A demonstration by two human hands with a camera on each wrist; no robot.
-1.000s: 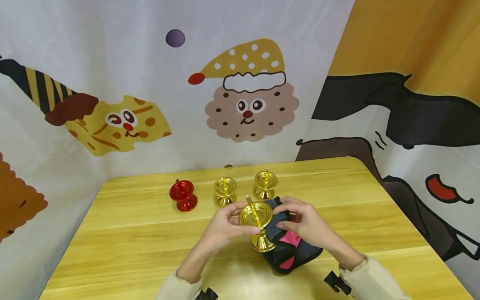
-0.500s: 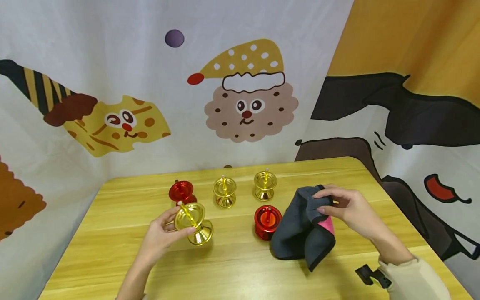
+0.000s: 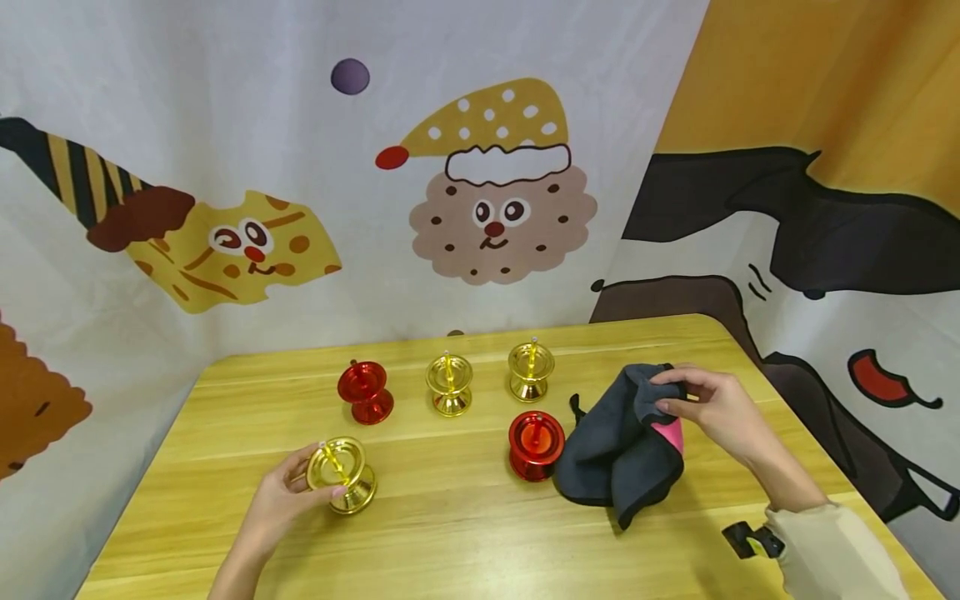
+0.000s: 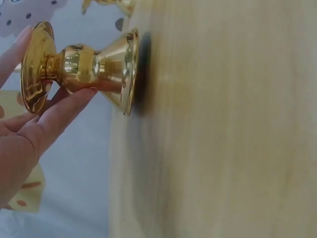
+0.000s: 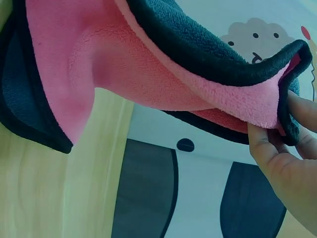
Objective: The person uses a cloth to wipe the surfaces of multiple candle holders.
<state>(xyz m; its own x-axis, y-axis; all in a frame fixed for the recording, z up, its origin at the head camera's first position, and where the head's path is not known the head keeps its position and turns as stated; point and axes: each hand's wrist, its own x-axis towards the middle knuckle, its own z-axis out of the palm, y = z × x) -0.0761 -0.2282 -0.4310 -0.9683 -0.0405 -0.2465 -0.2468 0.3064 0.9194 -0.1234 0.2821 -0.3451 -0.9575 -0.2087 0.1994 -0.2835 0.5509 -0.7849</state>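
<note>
My left hand (image 3: 273,504) grips a shiny gold oil lamp (image 3: 356,492) by its cup and stem, at the left front. A thin yellow stick stands in its cup. In the left wrist view, the flared base of this gold lamp (image 4: 116,72) is right at the tabletop, with a shadow beside it. On the right, my right hand (image 3: 723,417) pinches one corner of a dark grey cloth (image 3: 600,450) with black edging. The right wrist view shows the pink underside of the cloth (image 5: 148,69), its folds hanging from my fingers.
A red lamp (image 3: 536,446) stands just left of the cloth. Another red lamp (image 3: 365,392) and two gold lamps, one in the middle (image 3: 450,383) and one farther right (image 3: 531,371), stand along the back. A cartoon-printed curtain (image 3: 495,308) hangs behind the wooden table (image 3: 465,542).
My left hand has carried the gold lamp left and lowered it toward the table. The right hand has drawn the cloth right and lifted its corner, uncovering the red lamp beside it.
</note>
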